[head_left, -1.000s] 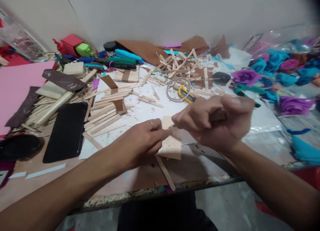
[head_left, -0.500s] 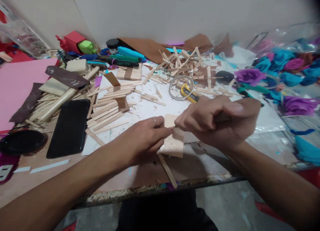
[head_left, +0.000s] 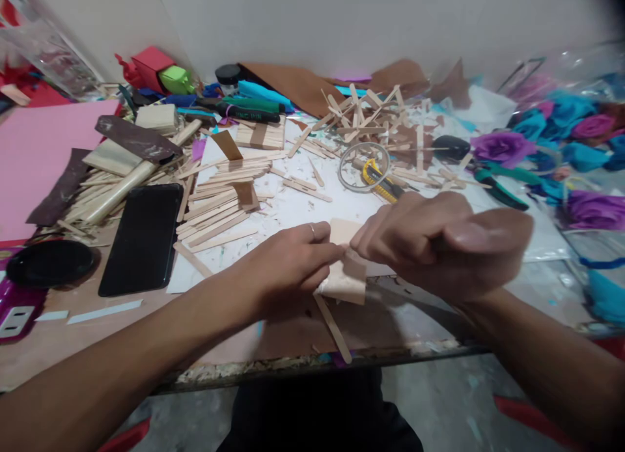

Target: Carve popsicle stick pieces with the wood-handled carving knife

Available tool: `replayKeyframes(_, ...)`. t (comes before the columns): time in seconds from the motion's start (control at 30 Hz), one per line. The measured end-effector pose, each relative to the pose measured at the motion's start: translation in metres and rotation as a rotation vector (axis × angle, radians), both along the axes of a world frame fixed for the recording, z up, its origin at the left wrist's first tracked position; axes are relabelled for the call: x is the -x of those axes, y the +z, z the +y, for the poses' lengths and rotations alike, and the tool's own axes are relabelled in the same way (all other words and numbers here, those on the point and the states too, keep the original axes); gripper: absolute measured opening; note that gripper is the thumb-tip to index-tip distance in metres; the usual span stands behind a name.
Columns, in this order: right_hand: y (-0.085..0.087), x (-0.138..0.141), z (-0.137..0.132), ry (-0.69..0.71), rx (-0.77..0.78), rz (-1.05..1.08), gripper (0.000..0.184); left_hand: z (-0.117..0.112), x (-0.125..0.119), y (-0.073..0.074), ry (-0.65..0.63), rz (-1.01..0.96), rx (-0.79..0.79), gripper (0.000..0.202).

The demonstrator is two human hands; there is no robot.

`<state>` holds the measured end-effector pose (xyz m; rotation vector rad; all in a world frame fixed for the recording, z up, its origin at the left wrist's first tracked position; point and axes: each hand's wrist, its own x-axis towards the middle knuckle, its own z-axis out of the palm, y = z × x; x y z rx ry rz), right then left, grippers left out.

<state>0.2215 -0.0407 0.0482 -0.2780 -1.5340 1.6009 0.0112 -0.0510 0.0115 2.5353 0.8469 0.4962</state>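
My left hand (head_left: 293, 260), with a ring on one finger, is closed and rests at the left edge of a pale, flat, wood-coloured piece (head_left: 351, 282). Its fingertips meet those of my right hand (head_left: 434, 243) above that piece. My right hand is curled into a pinch with the thumb raised. Whatever small thing lies between the fingertips is hidden. A single craft stick (head_left: 334, 331) slants from under my left hand towards the table's front edge. Beyond my right hand lie a yellow box cutter (head_left: 378, 178) and a roll of clear tape (head_left: 347, 169).
Many craft sticks (head_left: 219, 204) cover a white sheet (head_left: 312, 208). At left are a black phone (head_left: 141, 237), a round black lid (head_left: 51, 263) and pink card (head_left: 43, 159). Green-handled pliers (head_left: 502, 188) and paper flowers (head_left: 502, 147) lie at right.
The view has shifted slightly, so the scene sits a little further right and higher. My right hand has tilted a little, its thumb side further right. The fingertips still meet.
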Motion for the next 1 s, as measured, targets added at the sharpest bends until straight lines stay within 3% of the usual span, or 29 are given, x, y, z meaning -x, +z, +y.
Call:
replayKeyframes(0.13, -0.005, 0.002, 0.006, 0.05, -0.049, -0.007, 0.052, 0.001, 0.001, -0.001, -0.008, -0.024, 0.01, 0.03)
replayKeyframes(0.4, -0.006, 0.006, 0.038, 0.253, 0.065, 0.101, 0.056, -0.001, 0.003, 0.006, 0.0, -0.028, 0.091, 0.028)
replayKeyframes(0.63, 0.01, -0.013, 0.034, 0.03, 0.106, 0.131, 0.068, -0.003, 0.003, 0.008, 0.006, -0.044, 0.065, 0.027)
replayKeyframes(1.0, 0.002, -0.003, 0.024, 0.104, 0.119, 0.167, 0.064, 0.0, 0.005, 0.011, -0.047, 0.055, 0.02, 0.028)
